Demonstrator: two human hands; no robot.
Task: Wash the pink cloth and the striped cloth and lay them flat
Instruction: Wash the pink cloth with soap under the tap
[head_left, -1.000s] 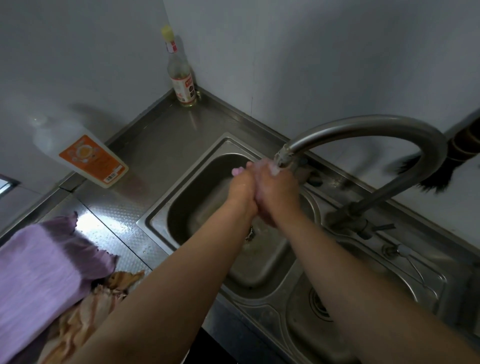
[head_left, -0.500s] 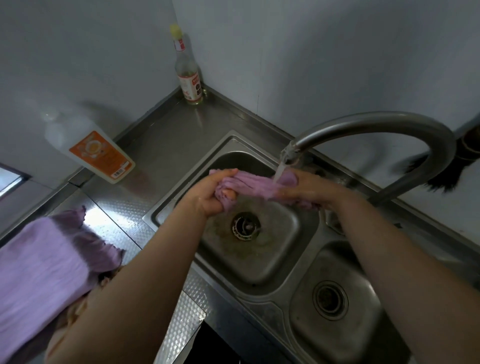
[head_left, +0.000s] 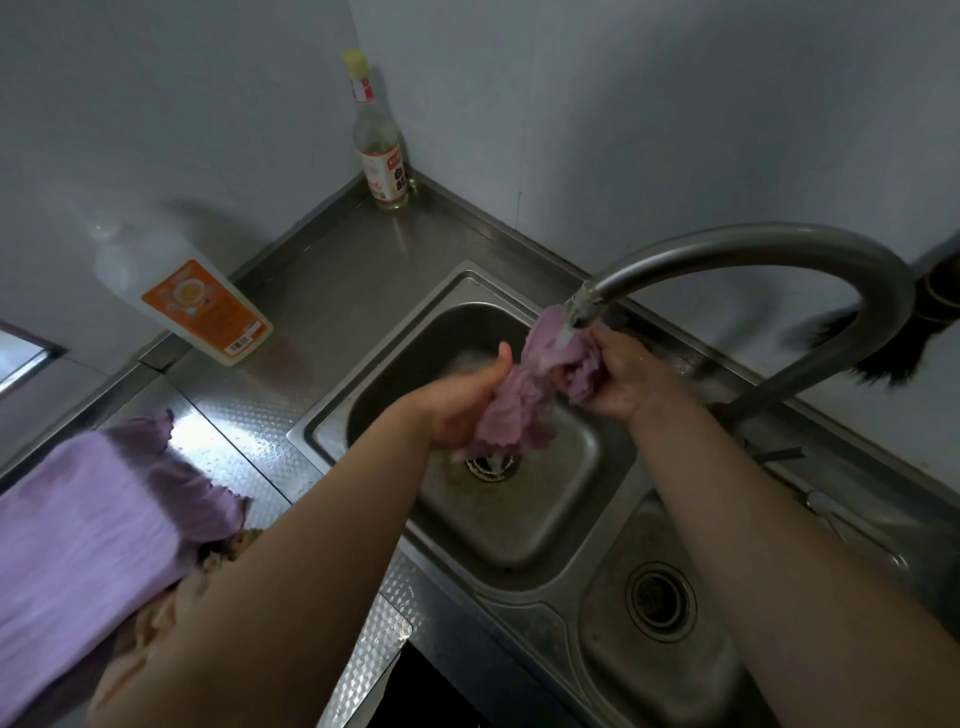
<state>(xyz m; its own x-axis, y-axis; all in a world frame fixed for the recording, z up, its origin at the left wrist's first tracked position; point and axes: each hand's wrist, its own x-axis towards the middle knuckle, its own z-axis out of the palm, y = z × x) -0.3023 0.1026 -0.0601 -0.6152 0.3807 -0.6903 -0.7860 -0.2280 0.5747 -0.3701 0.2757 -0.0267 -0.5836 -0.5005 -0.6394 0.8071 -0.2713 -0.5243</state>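
Under the running tap (head_left: 584, 306), over the left sink basin (head_left: 571, 519), both hands grip a bunched pink cloth (head_left: 524, 395): left hand (head_left: 457, 405) low, right hand (head_left: 618, 374) high. Soaked, it looks limp, heavy and slippery, best held at both ends; its length slants steeply, seemingly toward the spout.

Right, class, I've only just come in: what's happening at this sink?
A person is washing a pink cloth under the running faucet, above the left basin of the sink. The left hand grips its lower part, and the right hand holds the upper part at the spout. A lilac cloth lies spread on the counter to the left, over an orange-toned cloth. Nothing washed has been laid flat yet, as far as can be told.
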